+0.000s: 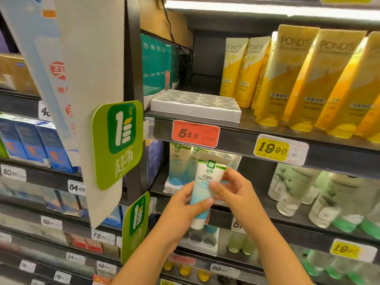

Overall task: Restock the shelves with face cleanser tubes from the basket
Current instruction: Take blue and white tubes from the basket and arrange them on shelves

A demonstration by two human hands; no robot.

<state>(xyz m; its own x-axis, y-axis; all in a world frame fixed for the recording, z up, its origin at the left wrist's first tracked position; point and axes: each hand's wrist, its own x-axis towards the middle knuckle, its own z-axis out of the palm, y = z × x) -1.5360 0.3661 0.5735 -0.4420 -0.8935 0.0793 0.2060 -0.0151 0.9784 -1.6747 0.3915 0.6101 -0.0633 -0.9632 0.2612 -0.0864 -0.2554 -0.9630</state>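
I have both hands on one face cleanser tube [202, 188], raised in front of the middle shelf [287, 221]. My left hand [183, 210] wraps the lower half of the tube, thumb across its front just above the white cap, which points down. My right hand [232, 190] pinches the upper part, thumb on the label and fingers curled round the right edge near the flat crimped end. The tube stands nearly upright, tilted slightly to the right, white at the top fading to blue lower down, with a green logo and the words "Face Cle..." partly covered by my thumb.

Right behind it, on the same shelf, stand matching cleanser tubes [181, 163] cap-down in a white tray [170, 187]. To their right on that shelf are clear bottles with green print [292, 188]. On the shelf edge above hang a red price tag [195, 133] and a yellow price tag [272, 150]. The upper shelf carries an empty white moulded tray [195, 105] and, to its right, a row of yellow Pond's tubes [298, 79] leaning left. A green thumbs-up sign [118, 140] sticks out from the dark upright post on the left, with blue boxes [41, 145] on the shelves beyond it.
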